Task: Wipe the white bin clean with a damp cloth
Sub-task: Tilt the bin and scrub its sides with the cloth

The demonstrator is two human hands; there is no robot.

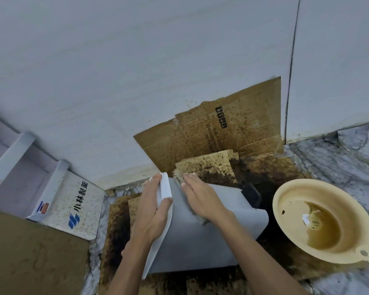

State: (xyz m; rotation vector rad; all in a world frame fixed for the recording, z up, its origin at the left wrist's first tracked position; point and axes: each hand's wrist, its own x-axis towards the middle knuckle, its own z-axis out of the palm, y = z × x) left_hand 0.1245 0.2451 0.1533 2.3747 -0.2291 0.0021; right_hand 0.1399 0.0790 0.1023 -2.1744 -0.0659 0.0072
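The white bin (211,237) lies tilted on its side on stained cardboard, low in the middle of the view. My left hand (152,211) grips its left rim, thumb over the edge. My right hand (200,196) lies flat on the bin's upper side, fingers straight, pressing a greyish cloth (180,180) against it. Only frayed bits of the cloth show past my fingertips and under my palm.
A cream basin (326,224) with brownish water stands to the right on the marble floor. Dirty cardboard (219,133) leans on the wall behind the bin. A white box with blue print (77,205) and a brown box (30,258) sit to the left.
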